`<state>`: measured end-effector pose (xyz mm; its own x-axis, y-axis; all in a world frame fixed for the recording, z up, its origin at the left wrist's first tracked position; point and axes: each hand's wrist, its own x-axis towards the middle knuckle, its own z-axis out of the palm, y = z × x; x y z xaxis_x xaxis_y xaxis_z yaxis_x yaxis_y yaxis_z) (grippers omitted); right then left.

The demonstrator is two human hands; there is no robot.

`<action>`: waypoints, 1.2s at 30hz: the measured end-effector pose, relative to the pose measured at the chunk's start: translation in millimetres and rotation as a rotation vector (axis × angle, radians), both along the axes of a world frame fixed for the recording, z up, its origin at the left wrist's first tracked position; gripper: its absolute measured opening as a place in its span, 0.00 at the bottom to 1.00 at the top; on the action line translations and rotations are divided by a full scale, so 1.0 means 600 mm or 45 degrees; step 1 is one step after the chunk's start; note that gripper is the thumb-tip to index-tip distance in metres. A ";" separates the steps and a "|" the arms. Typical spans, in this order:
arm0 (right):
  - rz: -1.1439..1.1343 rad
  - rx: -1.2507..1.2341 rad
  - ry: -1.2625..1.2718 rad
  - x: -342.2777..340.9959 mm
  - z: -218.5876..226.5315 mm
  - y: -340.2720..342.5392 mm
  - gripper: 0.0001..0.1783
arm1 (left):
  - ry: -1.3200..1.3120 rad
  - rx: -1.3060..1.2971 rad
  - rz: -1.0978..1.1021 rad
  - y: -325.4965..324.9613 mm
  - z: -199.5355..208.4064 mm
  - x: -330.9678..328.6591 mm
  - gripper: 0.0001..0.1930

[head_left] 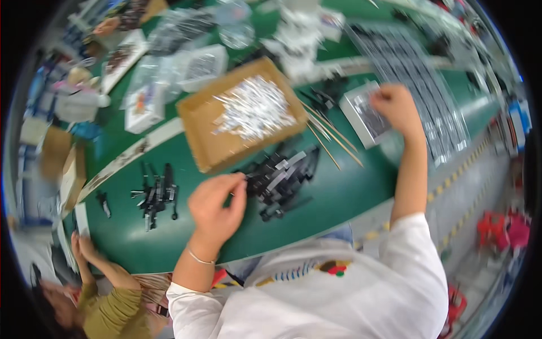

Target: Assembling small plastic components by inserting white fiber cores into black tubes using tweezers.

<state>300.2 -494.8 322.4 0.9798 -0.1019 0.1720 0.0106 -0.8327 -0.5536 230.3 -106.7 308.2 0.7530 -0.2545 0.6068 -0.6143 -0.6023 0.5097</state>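
Note:
My left hand (217,206) is closed, thumb against curled fingers, at the left edge of a pile of slim black parts (282,178). Whatever sits between its fingertips is too blurred to name. Over to the right, my right hand (398,110) pinches its fingers together above a small white box (357,120) holding many small dark grey pieces. Anything in that pinch is hidden. Behind the pile stands an open brown cardboard box (197,133), heaped with small white strips (257,107).
Thin wooden sticks (336,135) lie between the two boxes. A smaller cluster of black parts (155,195) rests on the green table (339,198) at left. Clear plastic trays (412,85) stretch along the right. Another person's hands (83,247) are at the table's left edge.

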 end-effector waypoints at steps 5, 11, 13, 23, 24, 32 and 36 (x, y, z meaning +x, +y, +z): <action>0.011 0.416 0.014 0.010 -0.003 -0.027 0.10 | -0.020 0.022 -0.036 -0.014 0.005 0.003 0.09; 0.006 0.623 0.110 -0.016 0.024 -0.008 0.13 | -0.022 0.009 -0.032 -0.014 0.005 0.005 0.09; -0.003 0.705 0.093 -0.021 0.025 -0.003 0.15 | 0.024 -0.007 -0.010 -0.012 0.000 0.007 0.09; 0.003 1.136 0.064 -0.007 0.006 0.044 0.05 | 0.083 -0.023 0.081 0.011 -0.004 0.020 0.08; 0.020 1.161 0.053 -0.016 0.018 0.040 0.05 | 0.072 -0.059 0.039 0.012 0.000 0.034 0.08; 0.427 1.691 0.314 -0.042 0.016 0.264 0.03 | -0.104 -0.211 0.153 0.040 -0.024 0.027 0.08; 0.463 1.640 0.321 -0.079 0.010 0.355 0.04 | -0.024 -0.280 0.099 0.040 -0.008 0.018 0.10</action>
